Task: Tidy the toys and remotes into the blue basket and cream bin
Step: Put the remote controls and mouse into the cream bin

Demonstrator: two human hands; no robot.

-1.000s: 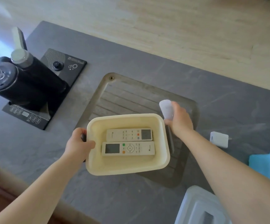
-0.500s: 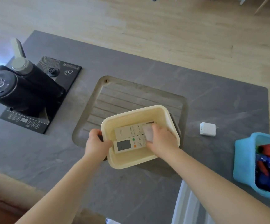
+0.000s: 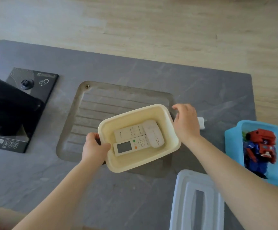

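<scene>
The cream bin (image 3: 145, 165) sits on the grey counter's ribbed drain area. Inside lie two white remotes side by side, the near one (image 3: 130, 146) with a screen and coloured buttons, the far one (image 3: 130, 131) behind it. A small rounded white remote (image 3: 153, 133) lies across their right ends. My left hand (image 3: 94, 147) grips the bin's left rim, thumb inside. My right hand (image 3: 185, 122) hovers just right of the bin with relaxed fingers and holds nothing. The blue basket (image 3: 233, 143) at the right edge holds a red and blue block toy (image 3: 259, 146).
A small white adapter (image 3: 201, 122) lies behind my right hand. A translucent lid (image 3: 196, 201) lies near the front right. A black kettle on a black control base (image 3: 27, 97) occupies the left. Wooden floor lies beyond the counter's far edge.
My right hand carried the small rounded remote into the bin, laid it on the other two and drew back to the right, now holding nothing. The left hand kept its hold.
</scene>
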